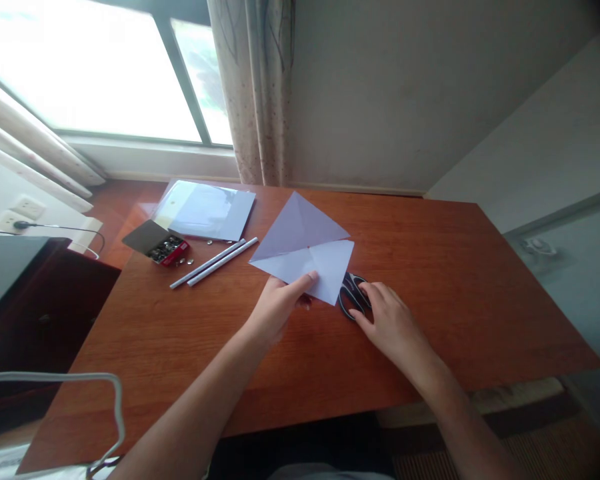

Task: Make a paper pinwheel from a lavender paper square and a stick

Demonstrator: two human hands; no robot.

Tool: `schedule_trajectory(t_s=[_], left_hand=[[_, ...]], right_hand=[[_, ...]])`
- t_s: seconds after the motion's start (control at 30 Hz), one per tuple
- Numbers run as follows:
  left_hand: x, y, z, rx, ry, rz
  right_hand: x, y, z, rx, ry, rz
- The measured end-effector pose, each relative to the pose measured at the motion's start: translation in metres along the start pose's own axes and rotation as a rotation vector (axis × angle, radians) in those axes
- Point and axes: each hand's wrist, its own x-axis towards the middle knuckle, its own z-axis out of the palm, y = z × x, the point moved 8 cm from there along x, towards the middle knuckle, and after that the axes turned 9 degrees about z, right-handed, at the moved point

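My left hand (283, 303) grips a sheet of white paper (305, 250) by its near edge, thumb on top and fingers underneath. The sheet has creases, slits running in from its corners and a small red dot near the middle. At the paper's right edge, my right hand (390, 320) is on the black and grey handles of a pair of scissors (354, 293), thumb at the near loop and fingers at the far one. The blades are hidden under the paper.
On the brown table (455, 280), two white paper rolls (223, 261) lie left of the sheet. Beyond them are an open red box (167, 250) of small metal pieces, with a few loose beside it, and a pack of paper (205, 207). A white cable (115, 400) bends at lower left.
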Motion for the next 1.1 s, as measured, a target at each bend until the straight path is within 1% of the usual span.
schedule_trajectory(t_s=[0.1, 0.17, 0.3, 0.43, 0.5, 0.57, 0.6, 0.63, 0.7, 0.8, 0.87, 0.93, 1.0, 1.1], left_hand=[[0.0, 0.003, 0.001, 0.069, -0.02, -0.002], [0.001, 0.005, 0.002, 0.062, -0.018, -0.004], [0.0, 0.005, 0.001, -0.012, 0.008, -0.029], [0.001, 0.003, -0.002, -0.043, 0.039, -0.05], [0.001, 0.002, -0.004, -0.059, 0.057, -0.067], [0.001, 0.001, -0.006, -0.077, 0.074, -0.076], [0.002, 0.002, -0.007, -0.084, 0.081, -0.076], [0.002, 0.002, -0.007, -0.091, 0.086, -0.073], [0.002, 0.005, -0.007, -0.105, 0.083, -0.064], [0.001, 0.007, -0.005, -0.109, 0.057, -0.055], [0.001, 0.008, -0.005, -0.09, 0.057, -0.05], [0.0, 0.009, -0.005, -0.055, 0.06, -0.034], [-0.001, 0.011, -0.004, -0.012, 0.041, -0.008], [-0.002, 0.012, 0.001, 0.052, -0.016, 0.024]], right_hand=[[0.012, -0.003, 0.002, -0.154, -0.115, 0.114], [0.02, -0.006, -0.001, -0.179, -0.136, 0.158], [0.028, -0.002, -0.006, -0.163, -0.166, 0.205], [0.019, 0.015, -0.01, -0.081, -0.246, 0.225], [0.01, 0.026, -0.009, 0.07, -0.324, 0.245], [-0.004, 0.035, -0.002, 0.54, -0.459, 0.332], [-0.011, 0.038, 0.001, 0.729, -0.501, 0.372], [-0.018, 0.041, 0.002, 0.882, -0.527, 0.406], [-0.032, 0.041, 0.004, 1.074, -0.562, 0.423], [-0.055, 0.029, 0.004, 1.228, -0.624, 0.377], [-0.07, 0.021, 0.007, 1.279, -0.662, 0.381], [-0.082, 0.014, 0.009, 1.359, -0.672, 0.39], [-0.09, 0.009, 0.011, 1.365, -0.69, 0.382], [-0.094, 0.005, 0.014, 1.309, -0.697, 0.376]])
